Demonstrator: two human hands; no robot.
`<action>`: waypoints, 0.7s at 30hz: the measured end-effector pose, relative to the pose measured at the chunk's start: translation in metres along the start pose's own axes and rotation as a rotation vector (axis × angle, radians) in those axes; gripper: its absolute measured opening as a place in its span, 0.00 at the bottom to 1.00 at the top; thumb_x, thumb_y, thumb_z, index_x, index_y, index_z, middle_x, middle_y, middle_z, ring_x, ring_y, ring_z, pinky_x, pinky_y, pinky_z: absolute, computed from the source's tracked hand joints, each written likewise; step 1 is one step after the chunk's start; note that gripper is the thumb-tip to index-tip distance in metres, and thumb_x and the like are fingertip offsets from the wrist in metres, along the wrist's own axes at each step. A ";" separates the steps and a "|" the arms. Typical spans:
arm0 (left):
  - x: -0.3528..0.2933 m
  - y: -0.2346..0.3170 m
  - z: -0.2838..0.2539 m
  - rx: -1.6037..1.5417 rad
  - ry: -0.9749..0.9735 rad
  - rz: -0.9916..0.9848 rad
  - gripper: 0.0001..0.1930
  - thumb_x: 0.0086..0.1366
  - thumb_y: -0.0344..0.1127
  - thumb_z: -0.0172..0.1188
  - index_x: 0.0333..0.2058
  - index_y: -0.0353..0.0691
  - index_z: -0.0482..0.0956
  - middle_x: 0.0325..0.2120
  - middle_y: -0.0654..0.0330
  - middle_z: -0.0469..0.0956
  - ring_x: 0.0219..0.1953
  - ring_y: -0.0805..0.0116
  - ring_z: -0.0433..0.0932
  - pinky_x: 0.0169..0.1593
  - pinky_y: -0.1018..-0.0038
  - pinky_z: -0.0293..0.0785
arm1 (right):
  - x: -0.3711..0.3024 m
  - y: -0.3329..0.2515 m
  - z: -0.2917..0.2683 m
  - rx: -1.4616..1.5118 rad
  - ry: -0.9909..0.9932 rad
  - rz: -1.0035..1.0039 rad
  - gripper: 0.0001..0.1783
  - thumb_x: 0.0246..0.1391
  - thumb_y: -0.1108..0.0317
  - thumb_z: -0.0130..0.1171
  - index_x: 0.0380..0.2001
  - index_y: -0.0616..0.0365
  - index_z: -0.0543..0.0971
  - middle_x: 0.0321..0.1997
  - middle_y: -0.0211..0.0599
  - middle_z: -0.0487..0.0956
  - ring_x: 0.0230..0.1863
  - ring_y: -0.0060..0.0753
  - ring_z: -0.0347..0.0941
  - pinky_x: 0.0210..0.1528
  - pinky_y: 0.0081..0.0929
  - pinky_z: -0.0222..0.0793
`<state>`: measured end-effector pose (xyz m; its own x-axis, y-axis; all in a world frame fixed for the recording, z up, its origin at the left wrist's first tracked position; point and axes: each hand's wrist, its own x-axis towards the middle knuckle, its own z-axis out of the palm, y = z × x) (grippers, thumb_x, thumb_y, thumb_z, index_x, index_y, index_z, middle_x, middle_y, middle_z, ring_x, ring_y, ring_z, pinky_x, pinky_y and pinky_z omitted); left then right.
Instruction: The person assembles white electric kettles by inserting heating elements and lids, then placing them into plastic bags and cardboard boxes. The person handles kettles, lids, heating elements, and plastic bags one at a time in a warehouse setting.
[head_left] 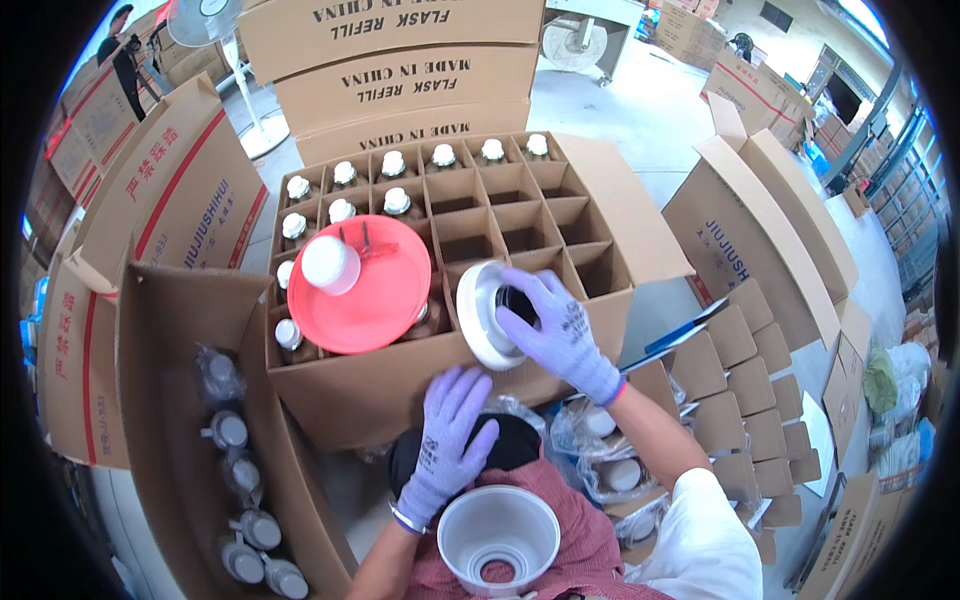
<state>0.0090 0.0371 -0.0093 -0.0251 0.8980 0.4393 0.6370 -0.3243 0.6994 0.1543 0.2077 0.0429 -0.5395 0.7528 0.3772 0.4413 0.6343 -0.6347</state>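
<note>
My right hand (565,340), in a pale purple work glove, pinches a white round plastic part (470,315) with a wide rim. A dark round area shows between its thumb and fingers. This part is tilted over the front edge of a divided carton (340,395). Below it my left hand (450,450), gloved alike, has its fingers stretched out and holds nothing. Close to that hand, a grey-white plastic bowl-shaped piece (452,520) with a hole in its bottom rests on my lap. A red round tray (400,300) lies on the carton's dividers, carrying a white cap (330,265).
Several flask refills with white tops (393,163) stand in the carton's cells. At left, an open box (165,330) contains several white-topped pieces (243,473). Bagged parts (600,425) and cardboard dividers (765,390) are at right. A fan (205,22) stands behind; a person is far left.
</note>
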 end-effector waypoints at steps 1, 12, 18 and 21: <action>0.006 -0.002 0.004 -0.016 -0.052 0.020 0.26 0.60 0.35 0.60 0.58 0.37 0.72 0.59 0.47 0.69 0.64 0.43 0.63 0.68 0.51 0.53 | 0.016 0.028 0.007 -0.272 0.116 -0.096 0.25 0.54 0.57 0.62 0.55 0.52 0.74 0.43 0.45 0.76 0.43 0.47 0.76 0.45 0.40 0.75; 0.025 -0.030 -0.001 -0.077 -0.192 -0.204 0.25 0.59 0.37 0.62 0.55 0.36 0.76 0.55 0.49 0.74 0.61 0.47 0.68 0.67 0.53 0.59 | 0.299 0.228 0.006 -0.958 -0.078 0.128 0.29 0.56 0.46 0.52 0.58 0.46 0.72 0.58 0.48 0.72 0.58 0.54 0.71 0.55 0.48 0.71; 0.027 -0.042 -0.019 -0.127 -0.193 -0.348 0.24 0.62 0.38 0.61 0.55 0.36 0.76 0.55 0.48 0.74 0.61 0.48 0.69 0.67 0.55 0.59 | 0.341 0.352 0.046 -0.602 0.007 0.442 0.35 0.48 0.60 0.63 0.61 0.42 0.66 0.58 0.58 0.69 0.56 0.63 0.71 0.57 0.50 0.70; 0.032 -0.038 -0.023 -0.125 -0.199 -0.381 0.24 0.62 0.39 0.61 0.55 0.35 0.76 0.55 0.48 0.74 0.60 0.48 0.69 0.67 0.56 0.59 | 0.334 0.360 0.049 -0.561 -0.013 0.492 0.37 0.45 0.65 0.66 0.61 0.40 0.65 0.57 0.61 0.68 0.55 0.63 0.72 0.56 0.52 0.71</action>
<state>-0.0338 0.0710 -0.0088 -0.0830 0.9961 0.0288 0.5131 0.0179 0.8581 0.0980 0.6787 -0.0926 -0.1922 0.9730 0.1282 0.9319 0.2219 -0.2870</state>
